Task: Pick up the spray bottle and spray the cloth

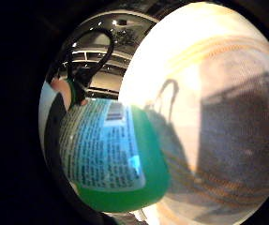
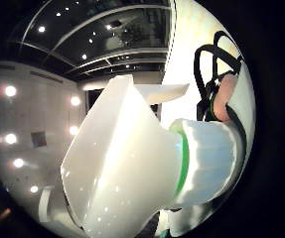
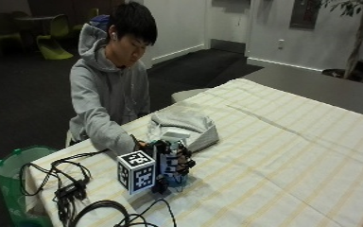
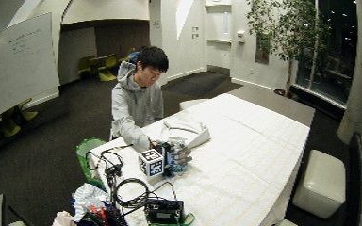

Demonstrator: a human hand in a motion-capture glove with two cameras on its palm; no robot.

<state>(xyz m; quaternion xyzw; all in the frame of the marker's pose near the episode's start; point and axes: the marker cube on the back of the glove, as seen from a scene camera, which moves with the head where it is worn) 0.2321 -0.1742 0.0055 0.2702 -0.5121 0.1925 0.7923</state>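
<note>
Outside view shows our right hand (image 3: 177,163) with fingers wrapped around the spray bottle (image 3: 169,165), upright on the table (image 3: 282,142), near the cloth (image 3: 185,124). We judge it half-full, light, smooth plastic; best held at the neck.

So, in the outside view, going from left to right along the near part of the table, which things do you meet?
Green bin beside the table's end → black cables → gloved right hand gripping the spray bottle → bare striped tablecloth.
</note>
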